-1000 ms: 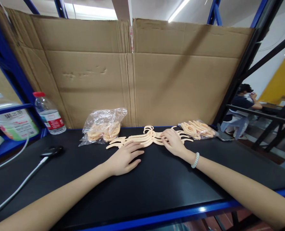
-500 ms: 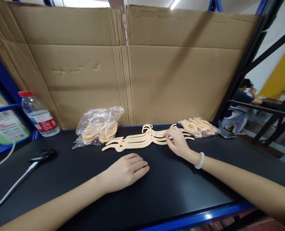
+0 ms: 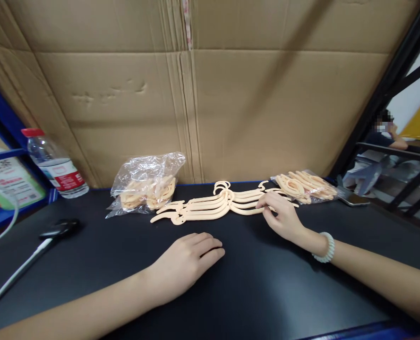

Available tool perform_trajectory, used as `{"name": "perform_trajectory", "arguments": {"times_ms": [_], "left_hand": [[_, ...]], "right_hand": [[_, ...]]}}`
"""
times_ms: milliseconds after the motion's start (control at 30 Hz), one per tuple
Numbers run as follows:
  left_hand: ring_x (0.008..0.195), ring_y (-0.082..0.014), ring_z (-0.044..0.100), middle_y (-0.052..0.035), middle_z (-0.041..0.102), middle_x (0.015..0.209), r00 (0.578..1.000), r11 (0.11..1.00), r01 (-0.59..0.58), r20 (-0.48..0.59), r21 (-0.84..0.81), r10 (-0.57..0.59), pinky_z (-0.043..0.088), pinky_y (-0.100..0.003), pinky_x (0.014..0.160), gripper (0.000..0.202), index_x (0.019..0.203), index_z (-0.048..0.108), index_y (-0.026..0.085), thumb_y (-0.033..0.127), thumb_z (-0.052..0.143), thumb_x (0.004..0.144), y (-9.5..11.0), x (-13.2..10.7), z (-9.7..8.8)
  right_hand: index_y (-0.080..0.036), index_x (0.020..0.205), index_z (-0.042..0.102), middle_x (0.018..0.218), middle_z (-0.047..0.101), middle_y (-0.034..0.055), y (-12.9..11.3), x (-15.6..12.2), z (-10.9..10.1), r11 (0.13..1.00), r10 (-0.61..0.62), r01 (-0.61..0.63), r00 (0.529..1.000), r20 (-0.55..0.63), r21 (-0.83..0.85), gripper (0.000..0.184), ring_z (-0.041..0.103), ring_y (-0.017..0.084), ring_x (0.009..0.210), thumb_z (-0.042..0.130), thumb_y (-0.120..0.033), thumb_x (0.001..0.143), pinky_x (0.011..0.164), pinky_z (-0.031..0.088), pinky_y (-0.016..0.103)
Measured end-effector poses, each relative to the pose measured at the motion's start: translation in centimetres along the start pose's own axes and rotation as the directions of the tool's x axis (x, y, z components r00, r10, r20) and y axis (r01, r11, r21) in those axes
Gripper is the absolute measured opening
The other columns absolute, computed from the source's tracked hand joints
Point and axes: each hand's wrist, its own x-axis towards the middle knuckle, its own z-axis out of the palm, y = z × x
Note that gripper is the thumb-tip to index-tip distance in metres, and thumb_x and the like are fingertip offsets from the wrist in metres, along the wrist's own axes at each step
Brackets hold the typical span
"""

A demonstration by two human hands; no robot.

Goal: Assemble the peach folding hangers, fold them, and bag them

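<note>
A stack of peach plastic hangers (image 3: pixel 213 205) lies across the back of the black table (image 3: pixel 252 288). My right hand (image 3: pixel 282 217), with a white bead bracelet at the wrist, pinches the right end of the stack with its fingertips. My left hand (image 3: pixel 188 259) rests palm down on the table in front of the stack, fingers loosely together and holding nothing, a short way from the hangers.
A clear bag of hangers (image 3: pixel 148 186) lies left of the stack, another bag (image 3: pixel 307 186) to the right beside a phone (image 3: pixel 353 198). A water bottle (image 3: pixel 54 163), a black mouse (image 3: pixel 59 227) and a white cable (image 3: pixel 14 278) sit at left. Cardboard (image 3: pixel 195 94) walls the back. A person (image 3: pixel 383 137) sits at far right.
My left hand has come off the hanger stack and drawn back toward me onto the bare table. My right hand stays on the right end of the stack. The view has tilted down.
</note>
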Motion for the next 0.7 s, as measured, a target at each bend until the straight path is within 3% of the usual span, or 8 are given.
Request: {"name": "perform_trajectory", "arguments": {"times_ms": [300,567,700], "left_hand": [[0.099,-0.0211,0.064,-0.0097,0.068,0.112,0.979,0.943,0.165,-0.068,-0.288,-0.192,0.058,-0.033,0.085,0.032,0.114,0.062,0.018,0.006,0.043,0.091,0.7,-0.2,0.3],[0.103,-0.0221,0.063,-0.0092,0.068,0.115,0.974,0.926,0.196,-0.042,-0.323,-0.221,0.057,-0.034,0.089,0.034,0.116,0.061,0.019,0.006,0.046,0.088,1.0,-0.3,0.0],[0.103,-0.0229,0.064,-0.0099,0.068,0.115,0.975,0.932,0.196,-0.038,-0.305,-0.217,0.058,-0.035,0.088,0.035,0.117,0.061,0.019,0.007,0.045,0.088,1.0,-0.3,-0.1]], "right_hand": [[-0.021,0.075,0.055,0.074,0.058,0.0024,0.0,0.2,0.4,1.000,0.027,-0.027,0.999,0.032,-0.010,0.023,0.055,0.018,0.071,0.043,-0.002,0.077,0.064,0.044,0.031],[-0.022,0.085,0.057,0.083,0.061,0.0040,-0.1,0.3,0.4,0.998,0.066,-0.065,0.989,0.131,-0.015,0.020,0.058,0.020,0.080,0.046,-0.006,0.081,0.071,0.049,0.034],[-0.022,0.087,0.059,0.083,0.063,0.0041,-0.2,0.3,0.2,0.998,0.061,-0.059,0.990,0.127,-0.019,0.019,0.060,0.020,0.080,0.047,-0.008,0.082,0.071,0.050,0.034]]}}
